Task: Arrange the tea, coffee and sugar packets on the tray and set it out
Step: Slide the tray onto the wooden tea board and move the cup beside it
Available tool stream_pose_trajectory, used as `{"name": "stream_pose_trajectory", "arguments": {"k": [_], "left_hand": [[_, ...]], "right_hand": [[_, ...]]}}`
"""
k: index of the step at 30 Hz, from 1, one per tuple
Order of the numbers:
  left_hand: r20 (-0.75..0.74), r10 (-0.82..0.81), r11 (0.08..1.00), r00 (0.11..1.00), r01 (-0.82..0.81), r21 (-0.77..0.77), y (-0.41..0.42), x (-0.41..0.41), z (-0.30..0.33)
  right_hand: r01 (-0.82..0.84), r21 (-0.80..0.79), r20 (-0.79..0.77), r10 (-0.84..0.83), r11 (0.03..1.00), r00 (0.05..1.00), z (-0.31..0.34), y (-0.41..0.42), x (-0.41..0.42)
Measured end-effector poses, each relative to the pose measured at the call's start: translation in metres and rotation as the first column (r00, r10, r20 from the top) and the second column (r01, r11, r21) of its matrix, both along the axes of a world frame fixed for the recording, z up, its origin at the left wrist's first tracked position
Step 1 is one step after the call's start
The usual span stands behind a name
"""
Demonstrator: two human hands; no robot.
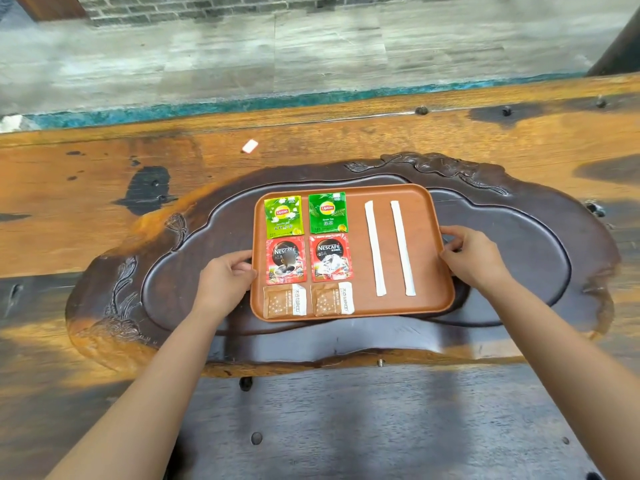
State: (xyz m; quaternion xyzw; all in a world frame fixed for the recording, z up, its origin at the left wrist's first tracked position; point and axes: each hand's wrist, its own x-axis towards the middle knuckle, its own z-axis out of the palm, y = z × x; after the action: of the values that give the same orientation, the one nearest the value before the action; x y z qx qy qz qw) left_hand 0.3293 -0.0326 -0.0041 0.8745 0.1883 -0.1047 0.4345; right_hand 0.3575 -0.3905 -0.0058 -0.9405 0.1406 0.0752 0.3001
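Observation:
A brown rectangular tray (429, 271) lies on a dark carved wooden tea board (519, 258). On its left half lie two green Lipton tea packets (284, 216) (327, 212), below them two red Nescafe coffee packets (286, 260) (330, 257), and at the near edge two brown sugar packets (284, 301) (332, 298). Two long white paper sticks (374, 248) (403, 247) lie side by side on the right half. My left hand (225, 278) grips the tray's left rim. My right hand (471, 254) grips the right rim.
The tea board rests on a long orange and dark wooden table (104, 202). A small white and pink scrap (250, 146) lies on the table beyond the board. Past the table's far edge runs a grey stone floor (277, 57).

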Motion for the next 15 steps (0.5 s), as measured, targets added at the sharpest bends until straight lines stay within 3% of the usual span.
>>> {"name": "stream_pose_trajectory", "arguments": {"k": [9, 12, 15], "left_hand": [[-0.073, 0.05, 0.982, 0.996, -0.062, -0.178, 0.01, -0.01, 0.01], [-0.115, 0.076, 0.961, 0.991, -0.103, -0.258, 0.013, -0.03, 0.023], [-0.095, 0.142, 0.941, 0.985, -0.164, -0.296, 0.01, -0.06, 0.038]], "right_hand": [[0.018, 0.109, -0.148, -0.002, 0.994, 0.989, 0.018, -0.007, -0.014], [0.014, 0.028, -0.141, -0.01, 1.0, 0.99, 0.031, -0.003, -0.03], [0.004, 0.071, -0.105, 0.004, 0.997, 0.994, 0.046, 0.02, -0.061]]}}
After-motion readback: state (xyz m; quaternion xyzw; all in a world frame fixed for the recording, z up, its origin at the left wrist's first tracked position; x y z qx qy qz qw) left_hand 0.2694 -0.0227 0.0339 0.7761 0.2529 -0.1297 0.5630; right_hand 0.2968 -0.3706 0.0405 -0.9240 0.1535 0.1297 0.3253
